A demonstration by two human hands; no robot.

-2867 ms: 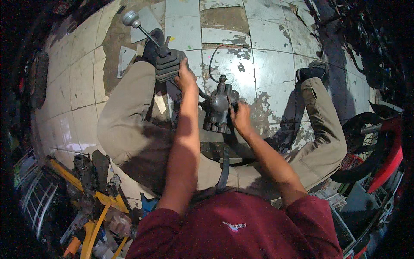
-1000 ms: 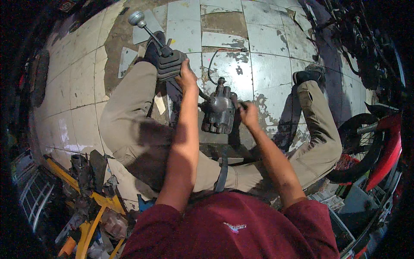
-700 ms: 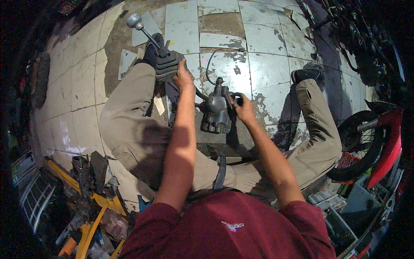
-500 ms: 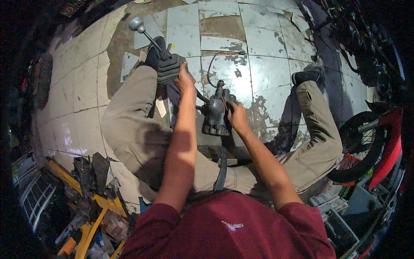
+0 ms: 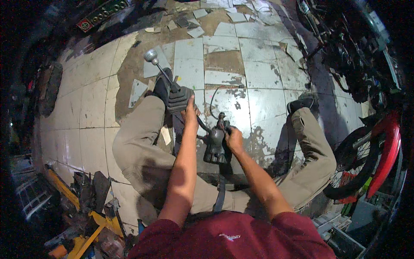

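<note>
Everything sits lower in view than half a second ago, with scattered broken tiles (image 5: 237, 16) now showing at the far end; the right hand (image 5: 234, 140) is slightly higher along the dark metal housing (image 5: 214, 144). That housing rests on the tiled floor (image 5: 269, 103) between the person's spread legs (image 5: 142, 138). Bare tile stretches from it toward the right shoe (image 5: 302, 103), while a thin cable (image 5: 211, 105) curls just ahead. Beyond the right knee stands a red fender (image 5: 388, 151); a yellow frame (image 5: 95, 231) crowds the lower left. The left hand (image 5: 189, 113) is closed around the ribbed boot (image 5: 178, 100) beneath the silver-knobbed lever (image 5: 163, 70). Right-hand fingers, curled narrow, touch the housing's upper right side; I cannot tell whether they grip anything.
</note>
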